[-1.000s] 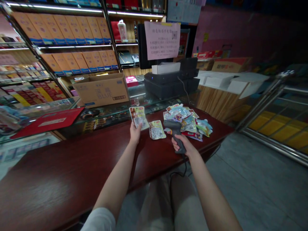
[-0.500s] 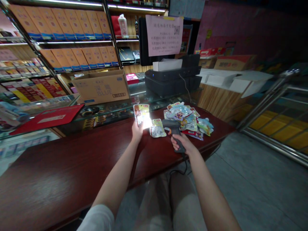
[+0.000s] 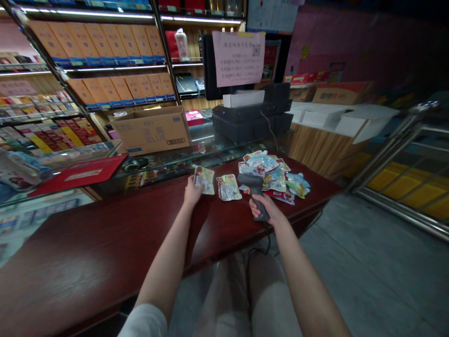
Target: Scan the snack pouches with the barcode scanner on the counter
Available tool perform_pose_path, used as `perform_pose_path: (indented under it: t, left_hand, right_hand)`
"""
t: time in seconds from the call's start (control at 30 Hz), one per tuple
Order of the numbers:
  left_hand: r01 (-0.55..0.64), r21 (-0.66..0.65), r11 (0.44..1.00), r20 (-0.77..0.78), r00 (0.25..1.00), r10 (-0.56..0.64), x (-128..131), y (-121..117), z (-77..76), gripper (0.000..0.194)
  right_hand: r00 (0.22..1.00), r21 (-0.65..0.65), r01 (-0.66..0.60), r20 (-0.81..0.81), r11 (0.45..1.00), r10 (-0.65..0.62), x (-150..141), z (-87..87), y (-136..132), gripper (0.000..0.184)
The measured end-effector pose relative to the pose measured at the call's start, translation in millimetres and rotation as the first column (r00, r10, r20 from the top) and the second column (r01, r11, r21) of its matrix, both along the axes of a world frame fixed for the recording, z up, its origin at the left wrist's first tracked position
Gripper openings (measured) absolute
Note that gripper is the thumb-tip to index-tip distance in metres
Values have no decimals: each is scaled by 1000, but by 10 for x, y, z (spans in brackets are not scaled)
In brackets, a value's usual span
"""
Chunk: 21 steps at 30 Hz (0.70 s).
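lower and further left of the scanner (image 3: pixel 253 183) now, the packet (image 3: pixel 208 181) sits pinched by its left side in your left hand (image 3: pixel 192 191), above the bench (image 3: pixel 122 229). your right hand (image 3: pixel 263 208) wraps the scanner's grip. expect it light, soft, slick; grasp a sealed edge.

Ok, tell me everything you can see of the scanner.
The scanner is dark grey, pistol-shaped and looks like plastic, with a small orange-yellow accent near the handle's top. The right grip is wrapped around its handle, which slants down toward the person; its head points left, overlapping the packet pile in view. A dark cable hangs below. Whether it touches packets, I can't tell.
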<state>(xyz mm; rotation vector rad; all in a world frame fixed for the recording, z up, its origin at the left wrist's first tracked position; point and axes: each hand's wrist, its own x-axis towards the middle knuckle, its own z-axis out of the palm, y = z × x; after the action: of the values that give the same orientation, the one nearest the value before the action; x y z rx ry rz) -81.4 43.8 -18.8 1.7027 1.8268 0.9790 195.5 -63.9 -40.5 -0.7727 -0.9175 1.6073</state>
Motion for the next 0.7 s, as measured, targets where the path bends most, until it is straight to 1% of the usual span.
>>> perform_pose_path:
  t: [0.03, 0.07, 0.1, 0.13, 0.17, 0.2, 0.23, 0.27, 0.3, 0.33, 0.37, 0.4, 0.43, 0.5, 0.6, 0.7]
  left_hand:
    - [-39, -54, 998, -134, 991, 31, -79, -32, 42, 59]
    - [-96, -68, 993, -278, 958, 73, -152, -71, 76, 63]
    - [-146, -35, 989, -399, 909, 120, -214, -116, 101, 67]
    - [-168, 18, 986, -487, 859, 155, -261, -165, 116, 70]
    - [-152, 76, 985, -543, 822, 169, -291, -215, 120, 71]
    - [-98, 119, 988, -576, 804, 149, -302, -262, 116, 70]
    - [-15, 135, 991, -599, 795, 94, -297, -305, 104, 67]
    - [83, 124, 989, -619, 785, 11, -280, -341, 87, 64]
    - [176, 84, 981, -636, 767, -83, -255, -370, 67, 62]
    - [241, 21, 970, -645, 745, -171, -229, -392, 44, 61]
    - [274, -50, 961, -645, 725, -240, -209, -407, 21, 60]
    - [276, -115, 954, -641, 714, -283, -200, -419, -2, 61]
    - [256, -161, 953, -635, 712, -298, -209, -429, -23, 61]
    - [177, -190, 966, -637, 726, -258, -284, -453, -61, 64]
    - [8, -177, 984, -666, 735, -126, -520, -513, -94, 70]
    - [-170, -151, 974, -712, 702, 12, -754, -582, -68, 76]
  right_hand:
    - [1000, 2, -2, 1, 1000, 2, 1, 1, 1, 37]
    - [1000, 5, -4, 2, 1000, 4, 1, 3, 1, 37]
    - [1000, 8, -8, 4, 1000, 7, 0, 7, 0, 36]
    - [1000, 10, -10, 5, 1000, 10, 0, 12, -3, 36]
    - [1000, 12, -12, 6, 1000, 12, -1, 19, -6, 36]
    - [1000, 13, -15, 9, 1000, 15, -2, 26, -10, 37]
    - [1000, 11, -20, 12, 1000, 20, -3, 32, -13, 38]
    - [1000, 9, -23, 17, 1000, 23, -3, 38, -16, 39]
    - [999, 7, -26, 22, 1000, 26, -4, 41, -19, 41]
    - [999, 5, -26, 25, 1000, 26, -3, 43, -20, 42]
    - [999, 2, -23, 27, 1000, 23, -3, 43, -20, 43]
    - [1000, 0, -15, 26, 1000, 15, -3, 40, -20, 43]
    - [1000, -1, -5, 23, 1000, 5, -2, 35, -19, 43]
    - [1000, -2, 13, 21, 1000, -13, 0, 22, -16, 42]
    - [999, -1, 22, 24, 1000, -22, 1, 4, -9, 41]
    - [1000, 3, 15, 27, 1000, -15, -4, -1, -4, 41]
